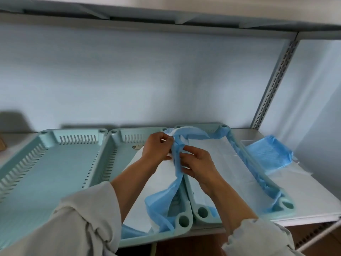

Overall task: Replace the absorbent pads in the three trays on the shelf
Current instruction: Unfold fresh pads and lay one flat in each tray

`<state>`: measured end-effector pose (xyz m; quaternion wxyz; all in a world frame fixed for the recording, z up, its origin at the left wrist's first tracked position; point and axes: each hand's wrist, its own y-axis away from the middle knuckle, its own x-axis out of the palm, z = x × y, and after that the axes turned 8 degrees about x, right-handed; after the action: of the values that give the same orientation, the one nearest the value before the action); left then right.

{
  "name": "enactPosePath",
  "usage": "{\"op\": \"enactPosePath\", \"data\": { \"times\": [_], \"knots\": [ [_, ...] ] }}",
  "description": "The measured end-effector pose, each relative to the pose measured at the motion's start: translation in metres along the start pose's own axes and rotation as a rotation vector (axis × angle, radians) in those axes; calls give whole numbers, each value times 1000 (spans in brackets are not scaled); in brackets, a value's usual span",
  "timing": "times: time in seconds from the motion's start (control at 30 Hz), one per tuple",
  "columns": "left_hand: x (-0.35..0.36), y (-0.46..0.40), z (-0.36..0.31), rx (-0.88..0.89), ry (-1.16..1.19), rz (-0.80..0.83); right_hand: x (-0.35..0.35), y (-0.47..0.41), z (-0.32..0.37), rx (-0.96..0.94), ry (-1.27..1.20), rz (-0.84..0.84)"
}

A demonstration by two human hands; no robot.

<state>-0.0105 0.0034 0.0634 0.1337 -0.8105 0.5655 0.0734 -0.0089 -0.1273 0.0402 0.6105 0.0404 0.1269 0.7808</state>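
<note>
Head view, and three pale green trays were lined up side by side on the shelf [304, 204]. The left tray [55, 163] was seen bare, with no pad in it. The right tray [287, 206] was already lined, white face up, blue backing lapped over its rim. All the action was over the middle tray [184, 220]: a fresh pad [160, 204] was held partly unfolded above it, white side and blue backing both on show, its near end draped into the tray. The left hand [156, 146] was curled on the bunched far edge of the pad, and the right hand [199, 163] was pinched on the blue fold just beside it, so both grips were closed on the same sheet. A folded blue pad [269, 154] was left lying on the shelf to the right, beyond the trays. The pad was judged light, limp and clingy, with thin backing that could tear if yanked. It was best taken by the free edges or corners, drawn apart, then pressed flat into the tray corners.
</note>
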Motion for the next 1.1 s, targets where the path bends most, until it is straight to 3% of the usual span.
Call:
{"op": "enactPosePath", "data": {
  "times": [0.2,0.4,0.53,0.63,0.77,0.87,1.0,1.1],
  "knots": [
    [7,1,-5,-18,4,72,-1,-1,-1,-5,-170,106],
    [11,-1,-5,-4,-35,9,2,-5,-5,111,-321,-157],
    [13,-4,-9,36,-38,-56,8,-8,-4,-35,-191,-385],
    [14,-6,-15,58,-3,-106,11,-5,-5,-76,-178,-377],
    [19,2,-22,3,65,148,11,1,-1,-146,-160,-232],
    [16,4,-20,2,64,304,7,1,1,-89,-191,-143],
    [4,1,-7,-41,8,250,1,-15,-6,109,-210,-236],
    [-3,2,9,-111,-115,282,-8,-23,-2,67,-291,-325]
  ]
}}
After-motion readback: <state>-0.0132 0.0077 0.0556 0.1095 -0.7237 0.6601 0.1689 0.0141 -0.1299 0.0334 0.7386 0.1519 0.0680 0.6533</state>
